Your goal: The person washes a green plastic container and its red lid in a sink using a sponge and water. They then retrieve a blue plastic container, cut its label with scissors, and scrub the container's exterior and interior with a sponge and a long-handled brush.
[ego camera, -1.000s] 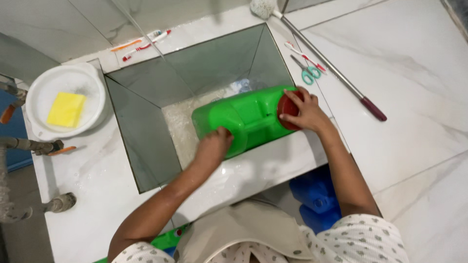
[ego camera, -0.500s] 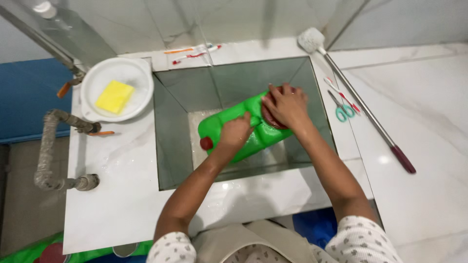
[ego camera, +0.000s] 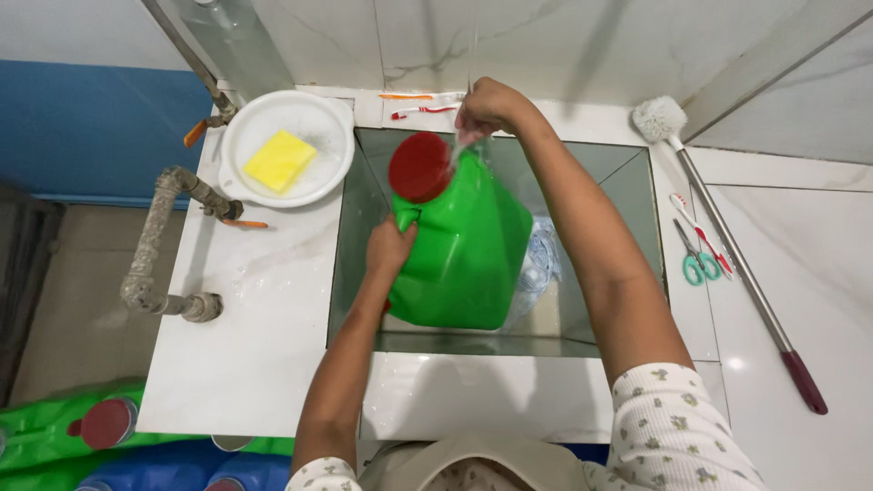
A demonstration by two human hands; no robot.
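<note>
fingers point(ego camera: 386, 238) grip handle | smooth green plastic jug point(ego camera: 468, 250) | round red cap point(ego camera: 420, 166)

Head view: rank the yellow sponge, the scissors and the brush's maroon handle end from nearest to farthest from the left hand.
From the left hand on the green jug:
1. Yellow sponge, in the white bowl up-left.
2. Scissors, on the counter right of the sink.
3. Maroon handle end, far right, lower down.

Jug point(ego camera: 468, 250) in sink point(ego camera: 627, 173); bowl point(ego camera: 238, 136) left.
</note>
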